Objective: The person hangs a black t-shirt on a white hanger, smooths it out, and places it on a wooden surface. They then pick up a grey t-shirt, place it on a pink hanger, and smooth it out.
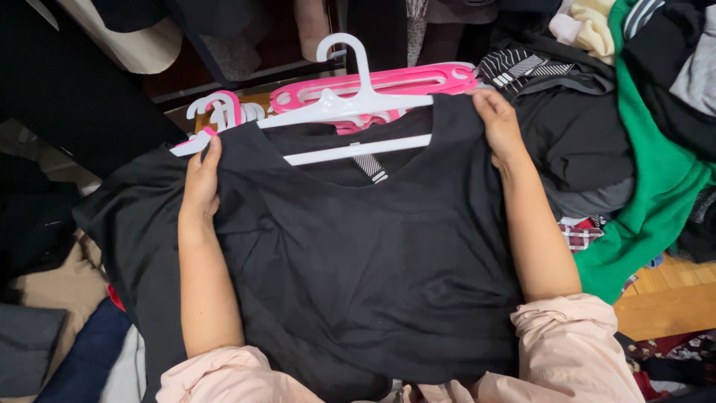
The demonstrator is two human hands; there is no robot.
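Black shirt (350, 254) on a white hanger (350, 112)

The left hand (201, 183) and right hand (498, 127) each gripped a shoulder of the shirt, fingers closed on cloth, above pink hangers (403, 80) beside a clothes pile (634, 134).

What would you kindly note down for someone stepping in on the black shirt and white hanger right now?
Left hand: gripping the black shirt at its left shoulder, by the tip of the white hanger.
Right hand: gripping the shirt's right shoulder.
Hanger: bar inside the neck opening, hook out above; the left tip still pokes out.
Pink hangers lie behind; a clothes pile with a green garment sits to the right.
Left: seat the shoulders fully, probably.
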